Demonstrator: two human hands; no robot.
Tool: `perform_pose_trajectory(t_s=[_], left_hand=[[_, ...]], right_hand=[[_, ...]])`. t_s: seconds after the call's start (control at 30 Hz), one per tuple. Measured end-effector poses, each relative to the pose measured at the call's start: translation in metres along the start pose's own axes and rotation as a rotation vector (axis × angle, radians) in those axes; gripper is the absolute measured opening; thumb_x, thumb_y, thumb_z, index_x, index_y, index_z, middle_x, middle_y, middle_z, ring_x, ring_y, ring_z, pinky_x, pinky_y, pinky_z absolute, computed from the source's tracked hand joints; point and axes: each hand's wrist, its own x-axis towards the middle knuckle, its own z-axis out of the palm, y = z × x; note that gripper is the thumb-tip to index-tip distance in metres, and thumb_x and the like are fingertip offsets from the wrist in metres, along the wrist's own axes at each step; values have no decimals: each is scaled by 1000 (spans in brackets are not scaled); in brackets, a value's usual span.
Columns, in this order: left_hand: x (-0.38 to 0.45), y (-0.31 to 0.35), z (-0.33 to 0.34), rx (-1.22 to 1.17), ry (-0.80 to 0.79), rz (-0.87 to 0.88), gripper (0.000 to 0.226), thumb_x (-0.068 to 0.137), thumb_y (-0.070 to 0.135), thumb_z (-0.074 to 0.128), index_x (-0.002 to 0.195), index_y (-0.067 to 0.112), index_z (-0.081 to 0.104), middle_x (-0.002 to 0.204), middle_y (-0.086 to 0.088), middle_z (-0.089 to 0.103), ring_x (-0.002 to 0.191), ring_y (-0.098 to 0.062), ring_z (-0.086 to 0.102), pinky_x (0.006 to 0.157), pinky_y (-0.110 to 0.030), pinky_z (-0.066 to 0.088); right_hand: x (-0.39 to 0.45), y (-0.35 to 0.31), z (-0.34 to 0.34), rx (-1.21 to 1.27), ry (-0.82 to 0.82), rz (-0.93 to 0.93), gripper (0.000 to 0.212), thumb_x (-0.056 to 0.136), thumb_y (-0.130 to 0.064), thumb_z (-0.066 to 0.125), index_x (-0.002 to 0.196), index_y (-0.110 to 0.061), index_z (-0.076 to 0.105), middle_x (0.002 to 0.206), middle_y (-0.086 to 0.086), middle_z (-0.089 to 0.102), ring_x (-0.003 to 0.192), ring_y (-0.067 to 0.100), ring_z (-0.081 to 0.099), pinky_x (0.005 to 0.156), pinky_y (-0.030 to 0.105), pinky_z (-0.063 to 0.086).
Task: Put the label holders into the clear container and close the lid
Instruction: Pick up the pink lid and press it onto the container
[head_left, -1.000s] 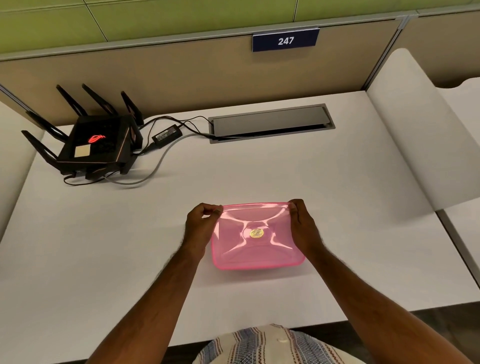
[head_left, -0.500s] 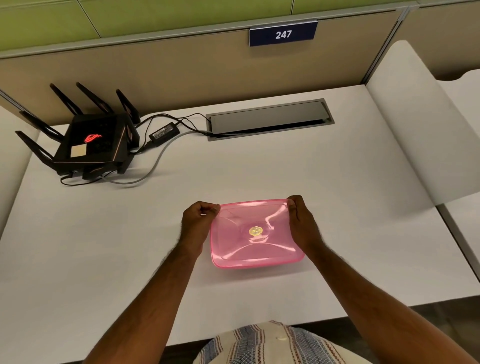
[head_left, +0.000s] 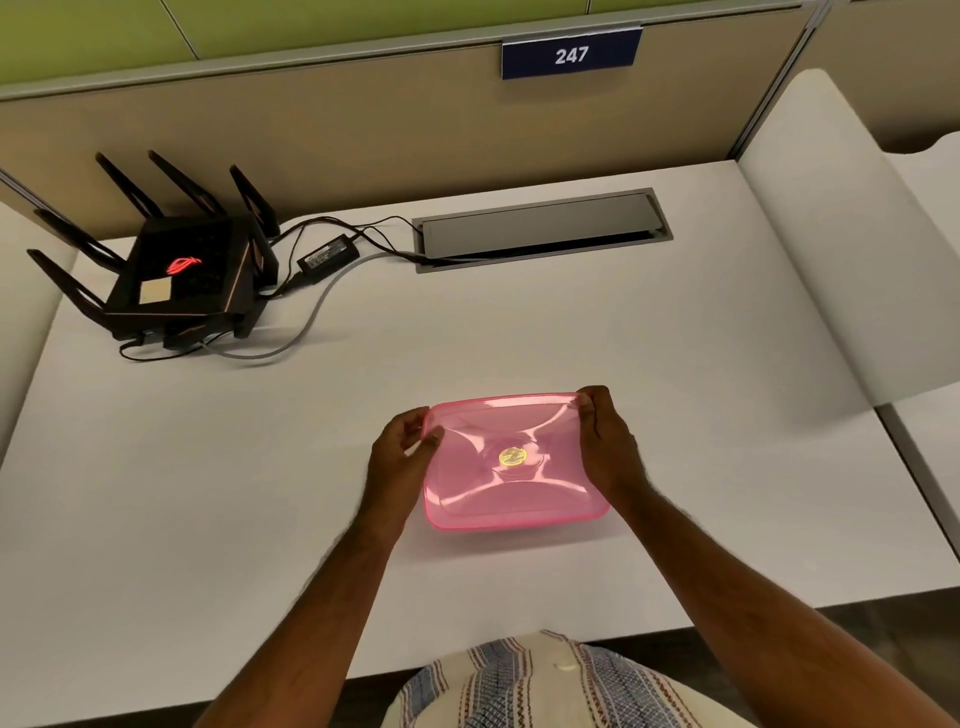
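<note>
A translucent pink lid with a small gold sticker in its middle covers the container on the white desk. My left hand grips the lid's far left corner, fingers curled over the rim. My right hand holds the far right corner the same way. The container body beneath is hidden by the lid, and I see no label holders.
A black router with several antennas stands at the back left, its power brick and cables trailing to a grey cable hatch at the back centre. A cubicle wall with a "247" sign rises behind.
Both hands stay on the lid's far corners. The left thumb has shifted slightly onto the lid's top. The view has tilted a little.
</note>
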Motion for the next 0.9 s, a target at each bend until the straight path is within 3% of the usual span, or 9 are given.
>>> perform_pose_trajectory(t_s=[0.07, 0.13, 0.2, 0.33, 0.53, 0.7, 0.9], left_hand=[[-16, -10, -6, 80, -4, -10, 31, 87, 32, 78, 115, 32, 63, 112, 17, 70, 96, 7, 65, 73, -13, 53], [-32, -21, -14, 157, -2, -90, 33, 83, 48, 78, 104, 29, 62, 103, 9, 70, 82, 0, 69, 70, -25, 57], [-41, -29, -22, 201, -55, -187, 53, 76, 67, 74, 93, 18, 61, 88, -2, 72, 66, -11, 71, 69, -35, 60], [-53, -32, -31, 247, -239, -274, 79, 69, 81, 66, 84, 3, 63, 72, -11, 75, 63, -21, 72, 63, -32, 59], [-62, -28, -31, 135, -355, -321, 67, 80, 63, 69, 95, -2, 70, 82, -16, 77, 77, -27, 75, 66, -37, 61], [-68, -32, -27, -103, -300, -345, 52, 78, 50, 77, 99, 2, 75, 89, -24, 75, 83, -32, 74, 73, -37, 62], [-67, -39, -25, -155, -259, -326, 45, 79, 44, 80, 96, 3, 77, 82, -23, 73, 80, -32, 73, 72, -37, 61]], right_hand=[[0, 0, 0, -11, 0, -4, 31, 106, -55, 22, 113, -35, 45, 99, 6, 69, 89, 37, 65, 90, 50, 54], [0, 1, 0, -14, -1, -9, 30, 107, -53, 23, 114, -34, 45, 98, 6, 69, 90, 37, 65, 91, 50, 53], [0, 2, 0, -11, -5, -11, 29, 107, -52, 23, 114, -34, 45, 97, 6, 68, 89, 36, 65, 91, 51, 53], [1, 3, 1, -10, -10, -14, 28, 108, -51, 23, 113, -34, 44, 97, 7, 67, 90, 36, 64, 92, 52, 52], [2, 4, 2, -1, -11, -16, 32, 105, -57, 21, 113, -36, 44, 100, 8, 68, 93, 38, 64, 92, 55, 52], [2, 6, 3, 6, -12, -12, 31, 105, -57, 21, 112, -37, 44, 101, 8, 67, 93, 38, 64, 94, 56, 51], [4, 7, 4, 15, -12, -14, 30, 106, -56, 21, 111, -37, 44, 100, 7, 68, 92, 36, 64, 93, 55, 52]])
